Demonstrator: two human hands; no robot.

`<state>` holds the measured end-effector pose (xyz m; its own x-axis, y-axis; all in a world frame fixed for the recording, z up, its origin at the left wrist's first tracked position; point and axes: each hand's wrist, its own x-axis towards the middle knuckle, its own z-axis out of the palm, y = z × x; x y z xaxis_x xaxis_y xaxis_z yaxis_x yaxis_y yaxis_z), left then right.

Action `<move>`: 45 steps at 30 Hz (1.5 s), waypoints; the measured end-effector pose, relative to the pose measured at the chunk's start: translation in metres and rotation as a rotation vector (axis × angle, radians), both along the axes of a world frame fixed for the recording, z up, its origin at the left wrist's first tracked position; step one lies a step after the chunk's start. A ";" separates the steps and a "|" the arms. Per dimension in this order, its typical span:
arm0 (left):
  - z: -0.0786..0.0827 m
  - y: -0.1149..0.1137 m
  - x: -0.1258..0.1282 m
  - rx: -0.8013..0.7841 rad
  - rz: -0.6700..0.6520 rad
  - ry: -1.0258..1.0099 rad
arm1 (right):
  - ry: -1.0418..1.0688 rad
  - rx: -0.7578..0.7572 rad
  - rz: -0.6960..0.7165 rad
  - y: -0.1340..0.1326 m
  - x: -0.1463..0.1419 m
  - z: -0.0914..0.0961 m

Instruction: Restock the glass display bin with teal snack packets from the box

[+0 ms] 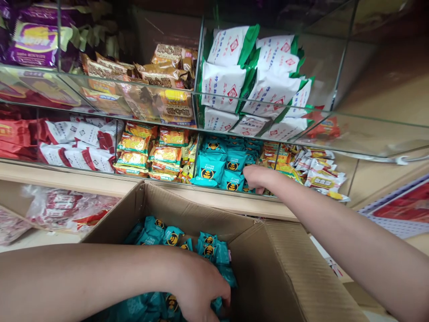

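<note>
Inside an open cardboard box (254,255) lie many small teal snack packets (172,235) with black and yellow round badges. My left hand (201,286) reaches down among them, fingers curled around a teal packet; its lower part is cut off by the frame edge. On the lower shelf, more teal packets (211,167) stand stacked in a glass-fronted compartment. My right hand (256,178) is at the right side of that stack, fingers bent inward. Whatever it holds is hidden behind the fingers.
Glass dividers and a glass front strip (134,98) edge the shelves. Orange-yellow packets (167,154) flank the teal stack, with white-and-gold packets (323,174) farther right. Above sit white-and-green bags (228,85) and brown packets (164,74). Clear plastic bags (63,203) lie left of the box.
</note>
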<state>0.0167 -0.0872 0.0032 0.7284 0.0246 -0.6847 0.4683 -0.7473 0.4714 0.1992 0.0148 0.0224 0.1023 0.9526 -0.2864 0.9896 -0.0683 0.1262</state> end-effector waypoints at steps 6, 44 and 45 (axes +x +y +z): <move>0.003 0.000 0.001 -0.008 0.004 -0.024 | -0.023 0.160 -0.055 -0.012 0.004 0.028; -0.002 0.000 0.000 0.030 -0.109 -0.077 | -0.243 0.458 0.017 0.003 -0.001 0.010; -0.001 0.000 0.000 0.031 -0.114 -0.075 | -0.255 0.464 0.013 0.001 -0.003 0.009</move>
<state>0.0170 -0.0875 0.0019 0.7769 -0.0412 -0.6283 0.3435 -0.8086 0.4777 0.1963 0.0160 0.0314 0.1011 0.9750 0.1980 0.9325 -0.1622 0.3226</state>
